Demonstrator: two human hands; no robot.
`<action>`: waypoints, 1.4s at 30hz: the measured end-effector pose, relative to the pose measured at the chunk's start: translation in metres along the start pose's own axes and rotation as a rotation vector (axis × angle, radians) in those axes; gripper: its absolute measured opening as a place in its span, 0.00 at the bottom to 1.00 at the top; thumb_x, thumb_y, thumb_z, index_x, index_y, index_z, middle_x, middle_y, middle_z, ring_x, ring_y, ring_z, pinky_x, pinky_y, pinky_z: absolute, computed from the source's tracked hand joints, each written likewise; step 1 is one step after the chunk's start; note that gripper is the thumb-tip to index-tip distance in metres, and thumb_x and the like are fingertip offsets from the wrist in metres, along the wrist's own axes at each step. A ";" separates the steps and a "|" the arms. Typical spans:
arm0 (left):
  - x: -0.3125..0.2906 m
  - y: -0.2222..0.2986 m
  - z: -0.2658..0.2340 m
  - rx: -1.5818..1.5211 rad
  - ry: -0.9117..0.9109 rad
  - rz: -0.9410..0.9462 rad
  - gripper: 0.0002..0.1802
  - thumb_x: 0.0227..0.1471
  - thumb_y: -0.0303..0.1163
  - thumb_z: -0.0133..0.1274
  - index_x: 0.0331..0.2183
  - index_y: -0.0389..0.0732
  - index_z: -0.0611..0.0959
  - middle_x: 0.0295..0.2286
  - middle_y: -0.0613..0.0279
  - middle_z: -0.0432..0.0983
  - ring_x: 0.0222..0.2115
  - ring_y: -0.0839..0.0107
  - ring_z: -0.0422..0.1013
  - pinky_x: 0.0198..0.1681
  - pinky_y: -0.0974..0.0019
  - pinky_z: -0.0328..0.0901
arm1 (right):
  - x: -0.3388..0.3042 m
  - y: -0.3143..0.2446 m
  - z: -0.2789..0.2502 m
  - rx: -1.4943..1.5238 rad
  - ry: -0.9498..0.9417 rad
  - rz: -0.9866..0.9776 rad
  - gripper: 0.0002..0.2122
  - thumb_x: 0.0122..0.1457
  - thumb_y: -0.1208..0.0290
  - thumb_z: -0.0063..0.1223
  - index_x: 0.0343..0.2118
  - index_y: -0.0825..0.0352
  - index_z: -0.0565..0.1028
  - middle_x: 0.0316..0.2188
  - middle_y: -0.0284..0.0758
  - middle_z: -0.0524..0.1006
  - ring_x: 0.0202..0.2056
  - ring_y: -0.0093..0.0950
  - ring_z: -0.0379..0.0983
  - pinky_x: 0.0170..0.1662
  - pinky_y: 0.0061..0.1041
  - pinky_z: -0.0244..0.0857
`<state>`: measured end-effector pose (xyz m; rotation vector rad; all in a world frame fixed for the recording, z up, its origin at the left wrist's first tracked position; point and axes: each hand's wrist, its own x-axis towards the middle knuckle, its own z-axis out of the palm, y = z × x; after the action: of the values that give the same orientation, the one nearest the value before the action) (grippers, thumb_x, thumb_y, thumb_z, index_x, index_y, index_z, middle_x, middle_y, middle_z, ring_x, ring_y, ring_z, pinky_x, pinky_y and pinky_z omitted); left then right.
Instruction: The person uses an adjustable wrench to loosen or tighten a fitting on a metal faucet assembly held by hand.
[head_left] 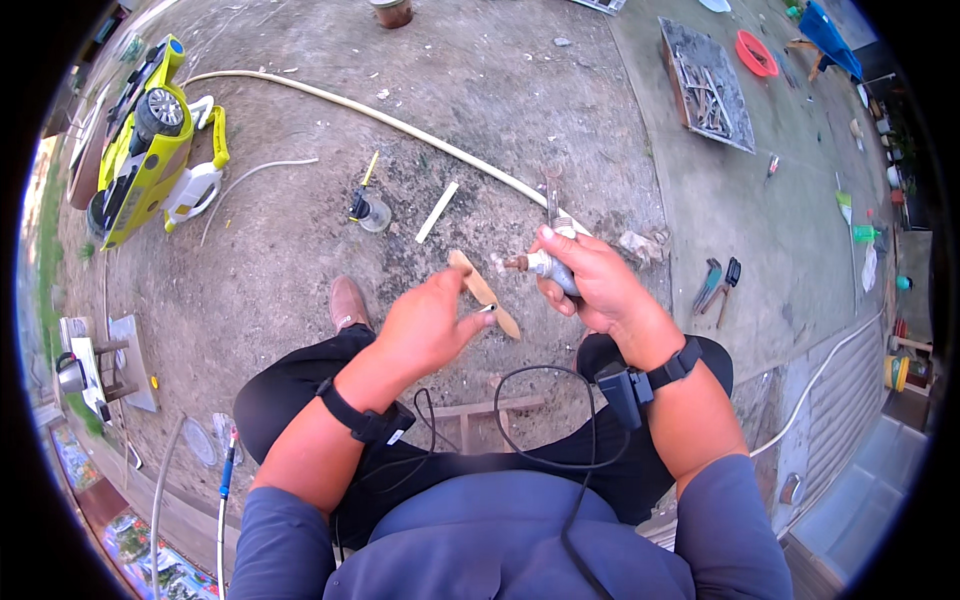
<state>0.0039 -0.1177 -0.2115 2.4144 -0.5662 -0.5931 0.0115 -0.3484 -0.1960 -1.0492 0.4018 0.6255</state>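
Note:
My right hand (600,285) is wrapped round a grey metal fitting (560,274) with a rusty brown end pointing left. A rusty upright metal piece (553,190) shows just beyond my right fingers; whether it is joined to the fitting, I cannot tell. My left hand (430,315) is closed, thumb towards the fingers, with a small light-coloured bit at the thumb tip too small to name. Beside and partly behind its fingers shows a flat tan wooden piece (485,295) with a rounded end; whether it is held or lies below is unclear.
A pale hose (400,122) crosses the ground. Ahead lie a small torch-like tool with a yellow stem (370,210) and a pale strip (437,212). A yellow toy car (150,145) lies at left. Pliers-like tools (715,288) and a tray of metal pieces (705,90) are at right. Cables hang over my lap.

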 end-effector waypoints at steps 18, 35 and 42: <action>0.006 0.021 -0.018 -0.062 0.271 0.470 0.13 0.45 0.31 0.61 0.33 0.39 0.75 0.25 0.57 0.70 0.23 0.55 0.70 0.23 0.57 0.65 | -0.007 0.007 0.015 -0.202 -0.110 0.165 0.18 0.61 0.51 0.49 0.27 0.63 0.73 0.12 0.28 0.69 0.11 0.17 0.61 0.14 0.16 0.51; -0.002 0.029 -0.007 -0.949 -0.010 -0.031 0.13 0.60 0.35 0.48 0.41 0.36 0.71 0.26 0.64 0.70 0.21 0.79 0.70 0.22 0.78 0.63 | -0.012 0.005 0.014 -0.440 -0.111 -0.220 0.12 0.62 0.60 0.52 0.32 0.64 0.71 0.17 0.26 0.69 0.19 0.14 0.63 0.22 0.18 0.57; -0.002 0.026 -0.019 -0.882 -0.105 -0.071 0.10 0.61 0.34 0.47 0.37 0.37 0.72 0.24 0.64 0.73 0.21 0.80 0.71 0.21 0.78 0.62 | -0.012 0.009 0.013 -0.414 -0.124 -0.237 0.11 0.62 0.60 0.52 0.32 0.64 0.71 0.16 0.25 0.68 0.18 0.14 0.62 0.21 0.17 0.57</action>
<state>0.0054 -0.1271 -0.1808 1.5768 -0.1843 -0.7950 -0.0027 -0.3367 -0.1890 -1.4195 0.0336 0.5690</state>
